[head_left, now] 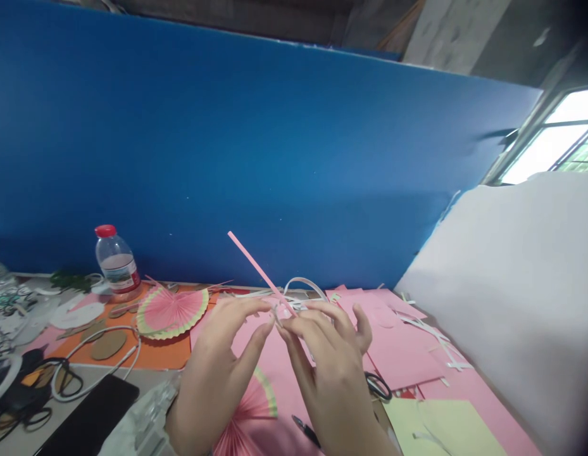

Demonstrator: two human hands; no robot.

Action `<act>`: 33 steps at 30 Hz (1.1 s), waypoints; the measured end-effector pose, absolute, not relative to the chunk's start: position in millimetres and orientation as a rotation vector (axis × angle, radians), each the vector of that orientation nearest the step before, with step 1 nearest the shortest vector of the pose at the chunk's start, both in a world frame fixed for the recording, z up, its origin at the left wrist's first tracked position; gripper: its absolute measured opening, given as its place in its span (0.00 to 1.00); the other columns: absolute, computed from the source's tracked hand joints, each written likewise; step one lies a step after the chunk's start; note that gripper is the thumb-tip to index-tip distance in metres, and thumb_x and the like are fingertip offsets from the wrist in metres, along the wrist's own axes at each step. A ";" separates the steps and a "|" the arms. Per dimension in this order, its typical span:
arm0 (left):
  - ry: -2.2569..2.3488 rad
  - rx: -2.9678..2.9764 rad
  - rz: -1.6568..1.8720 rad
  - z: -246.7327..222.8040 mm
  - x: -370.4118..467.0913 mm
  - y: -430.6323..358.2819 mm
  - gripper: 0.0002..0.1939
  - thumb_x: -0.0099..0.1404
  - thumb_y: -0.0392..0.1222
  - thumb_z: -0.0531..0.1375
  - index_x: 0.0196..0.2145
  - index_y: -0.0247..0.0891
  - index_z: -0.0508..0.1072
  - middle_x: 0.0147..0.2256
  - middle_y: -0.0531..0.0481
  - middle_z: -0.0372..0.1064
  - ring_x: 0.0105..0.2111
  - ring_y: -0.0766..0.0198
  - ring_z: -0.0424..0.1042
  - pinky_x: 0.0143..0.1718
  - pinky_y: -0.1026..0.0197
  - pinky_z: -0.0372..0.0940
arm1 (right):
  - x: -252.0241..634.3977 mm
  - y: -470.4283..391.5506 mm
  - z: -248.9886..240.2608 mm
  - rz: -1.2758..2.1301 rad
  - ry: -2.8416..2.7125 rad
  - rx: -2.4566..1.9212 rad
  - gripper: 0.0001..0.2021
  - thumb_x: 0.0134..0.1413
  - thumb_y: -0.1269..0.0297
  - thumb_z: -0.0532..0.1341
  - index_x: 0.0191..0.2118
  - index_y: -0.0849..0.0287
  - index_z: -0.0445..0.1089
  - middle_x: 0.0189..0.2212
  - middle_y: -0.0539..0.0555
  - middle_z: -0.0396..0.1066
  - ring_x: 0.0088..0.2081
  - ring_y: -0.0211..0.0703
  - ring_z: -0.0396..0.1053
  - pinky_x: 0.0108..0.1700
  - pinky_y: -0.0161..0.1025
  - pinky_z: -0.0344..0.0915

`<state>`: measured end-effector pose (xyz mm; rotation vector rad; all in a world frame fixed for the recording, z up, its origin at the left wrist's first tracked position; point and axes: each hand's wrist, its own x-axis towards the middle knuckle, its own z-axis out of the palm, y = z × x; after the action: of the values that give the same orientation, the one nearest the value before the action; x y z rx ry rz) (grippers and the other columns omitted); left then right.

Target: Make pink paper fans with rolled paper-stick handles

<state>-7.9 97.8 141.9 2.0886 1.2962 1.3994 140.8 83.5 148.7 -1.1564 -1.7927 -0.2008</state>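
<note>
A thin pink strip [256,265] slants up to the left from between my two hands, its upper end free in the air. My right hand [326,354] pinches its lower end with thumb and fingers. My left hand [227,361] has thumb and forefinger closed on a small pale piece at the strip's lower end; its exact shape is too small to tell. Under my hands lies pink paper [287,386]. A pleated pink fan with a yellow-green edge [256,405] sits below, partly hidden by my left hand, and a similar fan [173,310] rests at the left.
A red-capped bottle [117,263], a black phone [92,415], a white cable [61,386] and cardboard discs [108,344] are on the left. Scissors [378,385], a pen [306,430], yellow paper [440,424] and white strips [436,335] lie right. A blue partition [237,145] stands behind.
</note>
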 end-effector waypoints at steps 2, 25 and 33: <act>1.301 2.110 1.404 142.2 -8.5 97.8 0.08 0.66 0.38 0.55 0.42 0.45 0.69 0.42 0.52 0.72 0.45 0.60 0.68 0.46 0.56 0.62 | 140.7 83.1 148.9 -0.200 -1.792 -1.150 0.06 0.55 0.72 0.60 0.32 0.51 0.68 0.30 0.45 0.74 0.42 0.47 0.68 0.58 0.51 0.36; 1.403 2.381 1.485 152.6 -20.3 99.2 0.08 0.66 0.33 0.54 0.38 0.45 0.69 0.46 0.48 0.62 0.49 0.55 0.60 0.50 0.51 0.55 | 156.9 90.4 155.5 0.116 -2.015 -1.176 0.09 0.62 0.73 0.52 0.40 0.53 0.66 0.36 0.48 0.73 0.41 0.40 0.70 0.63 0.56 0.37; 1.220 2.354 1.056 158.2 -42.8 97.7 0.05 0.67 0.40 0.53 0.38 0.45 0.69 0.46 0.49 0.66 0.50 0.57 0.62 0.51 0.53 0.58 | 202.8 83.9 146.3 -0.115 -2.192 -1.304 0.12 0.61 0.73 0.51 0.45 0.55 0.67 0.35 0.53 0.76 0.37 0.47 0.72 0.49 0.53 0.60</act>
<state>-42.8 97.7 158.2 2.3542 1.2198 1.0561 202.8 83.9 146.3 -1.3044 -2.1917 -0.1146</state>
